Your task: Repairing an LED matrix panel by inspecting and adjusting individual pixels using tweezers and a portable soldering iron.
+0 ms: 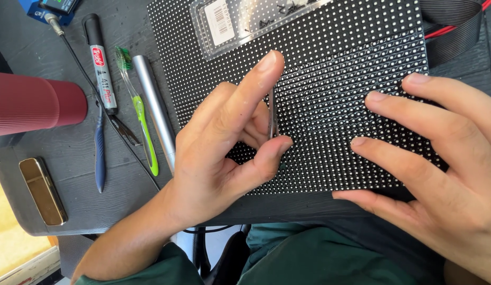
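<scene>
We see our left hand over the lower left part of a black LED matrix panel – thumb and middle finger pinched shut on a thin metal tool, prob. tweezers, held near upright w/ its lower end at the panel face. Index finger sticks out straight toward the top of the panel, not touching the tool. Our right hand lies flat and open on the panel's right side, fingers spread, fingertips pressing on the dot grid, holding nothing. The panel lies on a dark grey table, its near edge just above our green-clad lap. A clear plastic parts case w/ a white label rests on the panel's top edge; small dark bits inside, too small to tell. Grey ribbon cable curls off the top right corner, a red wire beside it.

Left of the panel, side by side: silver metal tube, green toothbrush, black marker pen, blue-handled tool, thin black probe lead. Further left – a maroon ribbed cup on its side and a brass-coloured flat case near the table edge
</scene>
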